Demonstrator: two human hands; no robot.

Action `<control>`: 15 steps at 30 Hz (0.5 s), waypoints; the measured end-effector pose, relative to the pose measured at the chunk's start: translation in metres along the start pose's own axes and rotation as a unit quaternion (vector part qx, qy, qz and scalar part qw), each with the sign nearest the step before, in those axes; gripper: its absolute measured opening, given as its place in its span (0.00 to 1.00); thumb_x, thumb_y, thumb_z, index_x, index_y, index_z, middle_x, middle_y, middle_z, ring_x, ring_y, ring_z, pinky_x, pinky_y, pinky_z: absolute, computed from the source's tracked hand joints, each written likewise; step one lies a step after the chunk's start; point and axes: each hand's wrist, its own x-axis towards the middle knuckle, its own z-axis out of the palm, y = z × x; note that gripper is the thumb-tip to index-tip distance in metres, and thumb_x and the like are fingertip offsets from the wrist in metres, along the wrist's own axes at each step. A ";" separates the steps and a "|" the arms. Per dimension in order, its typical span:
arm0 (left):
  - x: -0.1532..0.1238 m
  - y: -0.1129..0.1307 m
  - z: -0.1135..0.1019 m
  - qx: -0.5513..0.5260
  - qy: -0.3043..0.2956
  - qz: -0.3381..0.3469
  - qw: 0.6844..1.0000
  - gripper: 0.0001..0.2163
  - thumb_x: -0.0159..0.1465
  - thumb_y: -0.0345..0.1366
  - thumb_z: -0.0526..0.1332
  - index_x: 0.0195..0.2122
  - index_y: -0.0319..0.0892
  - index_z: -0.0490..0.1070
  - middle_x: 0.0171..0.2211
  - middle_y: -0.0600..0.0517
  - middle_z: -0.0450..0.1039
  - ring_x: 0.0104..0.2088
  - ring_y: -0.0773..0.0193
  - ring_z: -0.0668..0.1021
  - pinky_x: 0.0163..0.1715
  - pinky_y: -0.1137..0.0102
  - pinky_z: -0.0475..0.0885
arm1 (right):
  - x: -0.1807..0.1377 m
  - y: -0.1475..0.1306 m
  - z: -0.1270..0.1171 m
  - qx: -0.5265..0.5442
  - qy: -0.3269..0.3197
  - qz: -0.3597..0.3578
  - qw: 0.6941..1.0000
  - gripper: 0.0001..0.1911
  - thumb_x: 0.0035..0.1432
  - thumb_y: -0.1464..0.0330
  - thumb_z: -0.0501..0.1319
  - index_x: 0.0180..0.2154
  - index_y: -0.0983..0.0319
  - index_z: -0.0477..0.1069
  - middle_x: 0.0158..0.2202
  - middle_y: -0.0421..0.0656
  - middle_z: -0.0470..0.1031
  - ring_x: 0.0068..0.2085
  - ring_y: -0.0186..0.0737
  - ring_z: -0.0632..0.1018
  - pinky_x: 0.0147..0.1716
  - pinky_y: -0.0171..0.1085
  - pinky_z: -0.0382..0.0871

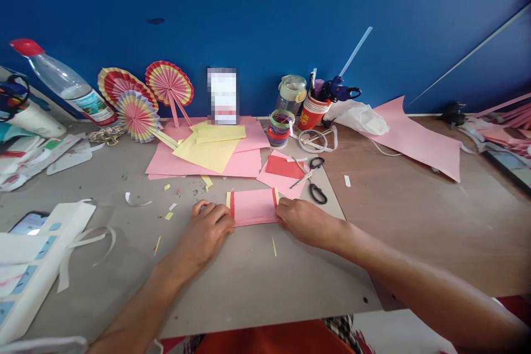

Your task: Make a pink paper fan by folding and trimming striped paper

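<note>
A pink paper piece [254,207] lies on the table in front of me, with red and yellow strips along its left and right ends. A fold line shows near its front edge. My left hand [212,221] is closed at the paper's left end, fingers curled over the edge. At the opposite end my right hand [296,218] pinches the right edge; its fingertips are partly hidden. Just beyond the right hand lie open scissors [309,177] with black handles, partly over a red paper piece [284,166]. A thin yellow paper sliver [274,246] rests nearer to me.
Yellow sheets [211,155] lie on larger pink sheets [161,160] behind the hands. Folded paper fans [169,83] and a phone [224,97] lean near the blue wall. A red cup [313,113] holds tools. At left are a bottle [78,91] and a white power strip [45,260].
</note>
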 end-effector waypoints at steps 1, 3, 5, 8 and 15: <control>0.000 -0.001 0.000 0.000 -0.003 0.003 1.000 0.12 0.67 0.27 0.49 0.30 0.43 0.69 0.31 0.53 0.71 0.31 0.67 0.70 0.45 0.63 0.59 | 0.000 -0.001 0.000 -0.009 -0.001 -0.001 1.000 0.08 0.57 0.80 0.56 0.29 0.64 0.69 0.29 0.45 0.70 0.26 0.33 0.67 0.25 0.35 0.53; 0.000 -0.001 0.002 0.008 0.002 0.014 1.000 0.12 0.67 0.27 0.50 0.29 0.42 0.69 0.30 0.54 0.70 0.31 0.67 0.70 0.45 0.63 0.59 | 0.000 -0.002 0.001 -0.031 -0.003 -0.002 1.000 0.08 0.58 0.79 0.55 0.29 0.65 0.70 0.30 0.46 0.71 0.25 0.33 0.66 0.25 0.36 0.52; -0.001 -0.002 0.004 0.025 0.017 0.031 0.999 0.12 0.67 0.26 0.51 0.29 0.42 0.69 0.29 0.54 0.70 0.31 0.67 0.70 0.45 0.63 0.60 | 0.000 -0.003 0.002 -0.055 -0.005 -0.001 0.998 0.09 0.59 0.78 0.54 0.30 0.65 0.70 0.30 0.47 0.71 0.24 0.33 0.66 0.24 0.36 0.51; -0.001 -0.002 0.007 0.060 0.043 0.053 0.996 0.11 0.66 0.25 0.52 0.29 0.41 0.69 0.28 0.54 0.70 0.31 0.66 0.70 0.45 0.63 0.61 | -0.001 -0.004 0.004 -0.075 -0.002 -0.001 0.997 0.09 0.60 0.77 0.53 0.30 0.66 0.69 0.31 0.47 0.71 0.24 0.33 0.66 0.24 0.37 0.49; 0.000 -0.004 0.010 0.104 0.068 0.076 0.989 0.11 0.64 0.23 0.51 0.30 0.41 0.69 0.27 0.54 0.70 0.30 0.66 0.69 0.46 0.62 0.63 | -0.001 -0.005 0.001 -0.109 -0.022 -0.018 0.994 0.10 0.59 0.78 0.50 0.32 0.66 0.69 0.33 0.48 0.70 0.24 0.33 0.64 0.24 0.36 0.48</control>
